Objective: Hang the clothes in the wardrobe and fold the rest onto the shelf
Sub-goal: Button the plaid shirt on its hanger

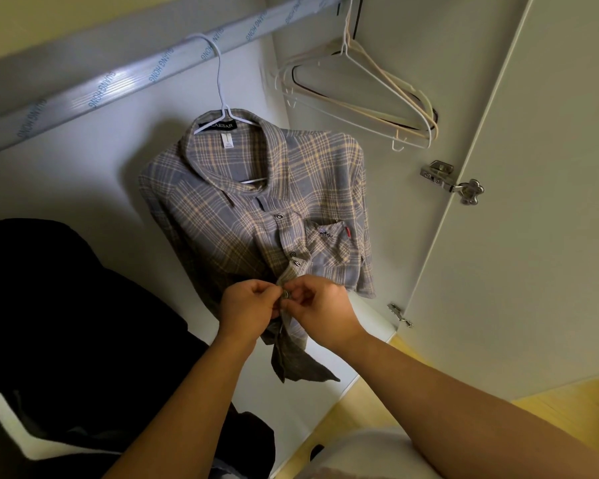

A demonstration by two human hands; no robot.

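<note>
A grey and yellow plaid shirt (256, 209) hangs on a white hanger (218, 74) from the wardrobe rail (94, 88). Its upper snaps are fastened. My left hand (246, 302) and my right hand (322, 305) meet at the shirt's front placket, low down. Both pinch the fabric around a snap button (286, 294). The shirt's hem hangs loose below my hands.
Several empty hangers (360, 95) hang at the rail's right end. The open wardrobe door (519, 202) stands at the right with two hinges. A dark garment (66, 323) hangs or lies at the left. The white wardrobe floor (329, 385) and a yellow room floor show below.
</note>
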